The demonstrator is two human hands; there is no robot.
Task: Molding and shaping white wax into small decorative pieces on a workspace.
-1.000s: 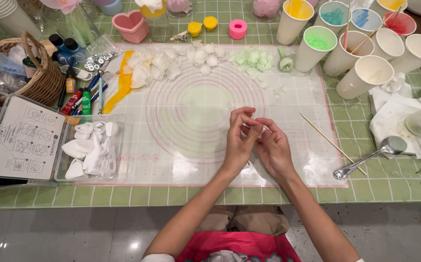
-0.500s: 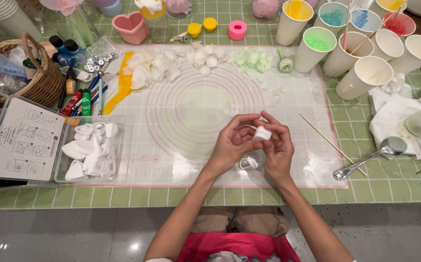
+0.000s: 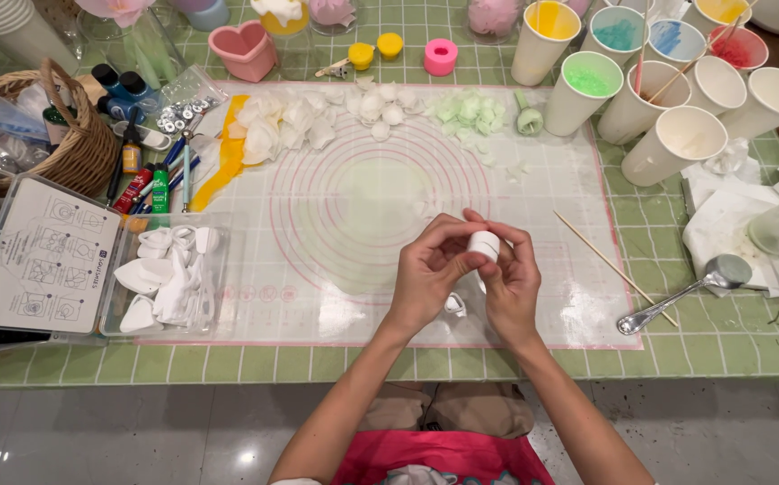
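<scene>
Both of my hands meet over the front middle of a translucent work mat (image 3: 345, 296) printed with pink rings. My left hand (image 3: 427, 274) and my right hand (image 3: 508, 278) pinch a small white piece of clay (image 3: 484, 244) between their fingertips. A second small white bit (image 3: 455, 305) shows just under my left palm; whether it lies on the mat or hangs from my hand is unclear. White petal shapes (image 3: 282, 126) and pale green ones (image 3: 466, 110) lie along the mat's far edge.
Paper cups (image 3: 677, 144) holding coloured paint stand at the back right. A metal spoon (image 3: 686, 295) and a thin wooden stick (image 3: 610, 265) lie right of my hands. At left sit a clear box of white moulds (image 3: 169, 269), a wicker basket (image 3: 66, 148) and paint tubes (image 3: 151, 184).
My hands have risen slightly and turned the white piece, which now stands clear between the fingertips. The small white bit appeared below my left palm half a second ago.
</scene>
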